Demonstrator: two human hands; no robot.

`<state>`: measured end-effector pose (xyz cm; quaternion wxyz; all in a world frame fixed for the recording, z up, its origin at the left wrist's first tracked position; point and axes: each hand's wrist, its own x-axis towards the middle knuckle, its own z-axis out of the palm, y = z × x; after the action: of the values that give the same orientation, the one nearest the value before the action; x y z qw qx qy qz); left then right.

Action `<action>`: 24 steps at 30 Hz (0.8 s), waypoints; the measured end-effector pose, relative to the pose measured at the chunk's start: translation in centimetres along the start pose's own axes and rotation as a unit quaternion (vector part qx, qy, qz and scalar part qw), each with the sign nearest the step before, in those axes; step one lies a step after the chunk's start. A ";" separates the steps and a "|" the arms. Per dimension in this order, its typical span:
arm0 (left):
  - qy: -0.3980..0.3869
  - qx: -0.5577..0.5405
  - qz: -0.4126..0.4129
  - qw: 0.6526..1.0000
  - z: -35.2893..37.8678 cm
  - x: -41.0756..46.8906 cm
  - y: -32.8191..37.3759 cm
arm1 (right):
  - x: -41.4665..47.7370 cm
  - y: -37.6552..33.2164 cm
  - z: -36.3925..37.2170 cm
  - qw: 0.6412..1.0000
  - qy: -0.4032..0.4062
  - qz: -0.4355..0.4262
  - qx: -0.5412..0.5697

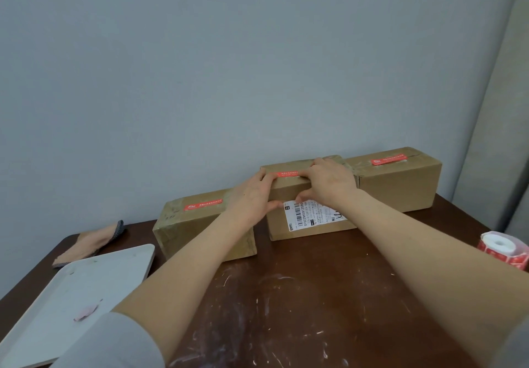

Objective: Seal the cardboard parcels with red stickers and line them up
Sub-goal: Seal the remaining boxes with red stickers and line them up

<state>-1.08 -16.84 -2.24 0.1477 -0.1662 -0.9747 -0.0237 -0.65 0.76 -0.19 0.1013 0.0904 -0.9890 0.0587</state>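
Three cardboard parcels stand in a row against the wall. The left parcel (183, 227) and the right parcel (400, 187) each carry a red sticker on top. On the middle parcel (286, 193) a red sticker (287, 173) lies along the top front edge. My left hand (252, 198) grips that parcel's left end, fingers on the sticker and thumb on the front face. My right hand (329, 184) lies over the top, fingers pressing the sticker's right end, thumb on the white shipping label (310, 216).
A roll of red stickers (505, 250) sits at the table's right edge. A white tray (71, 301) with a pink scrap lies front left, a folded cloth (94, 241) behind it. The dark wooden table (300, 296) is scratched; a grey wall stands behind.
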 end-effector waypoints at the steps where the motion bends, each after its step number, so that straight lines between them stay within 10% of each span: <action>1: 0.000 -0.006 0.000 1.000 0.1 0.1 -0.1 | 0.0 0.1 -0.1 1.000 0.002 0.001 0.004; 24: -0.031 -0.015 -0.010 0.999 0.0 0.5 -0.2 | 0.1 0.1 -0.2 1.000 -0.013 -0.008 -0.001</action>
<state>-1.56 -16.90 -2.06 0.1148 -0.1589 -0.9800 -0.0351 -0.68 0.88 0.06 0.0888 0.0988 -0.9896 0.0555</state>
